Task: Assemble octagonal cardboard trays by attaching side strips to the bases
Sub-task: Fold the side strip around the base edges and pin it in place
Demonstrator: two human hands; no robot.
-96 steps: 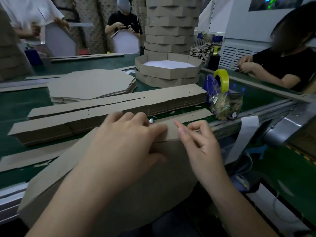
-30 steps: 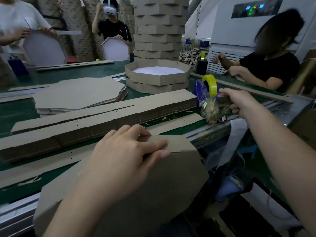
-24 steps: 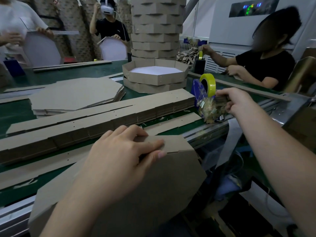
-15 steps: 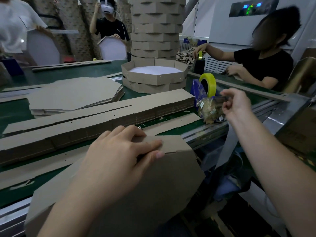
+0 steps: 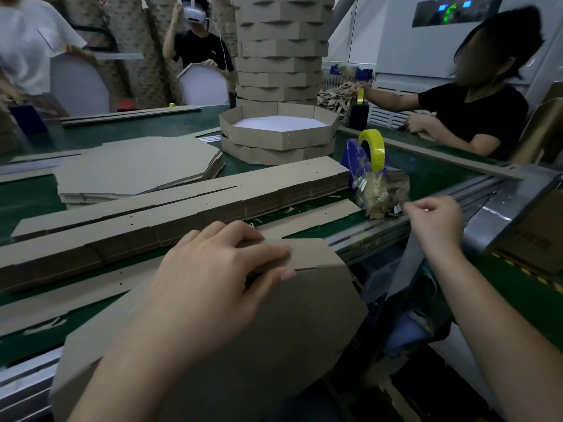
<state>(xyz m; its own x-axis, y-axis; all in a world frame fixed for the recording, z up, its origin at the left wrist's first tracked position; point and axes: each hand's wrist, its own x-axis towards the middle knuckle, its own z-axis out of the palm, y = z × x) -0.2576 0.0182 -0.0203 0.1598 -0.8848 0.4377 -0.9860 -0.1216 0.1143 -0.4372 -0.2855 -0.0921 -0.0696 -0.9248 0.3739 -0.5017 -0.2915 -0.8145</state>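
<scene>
On the green belt table (image 5: 128, 132), in a workshop with three other people around it, one tall tower of finished trays (image 5: 278, 47) stands at the far side, two more trays (image 5: 277, 135) stacked before it, one pile of octagonal bases (image 5: 137, 169) left, one long pile of side strips (image 5: 182, 208) across the middle. At the near edge one base (image 5: 289, 330) leans tilted off the table, left hand (image 5: 213, 278) pinching a side strip (image 5: 307, 254) onto its top edge. Right hand (image 5: 435, 220) curled just beside the clear bag of small pieces (image 5: 380, 190), near the yellow tape roll (image 5: 371, 147); can't tell if it holds anything.

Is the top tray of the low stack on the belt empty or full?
Empty. The tray shows a bare white floor inside its upright brown walls, and nothing lies on the part that is visible.
</scene>
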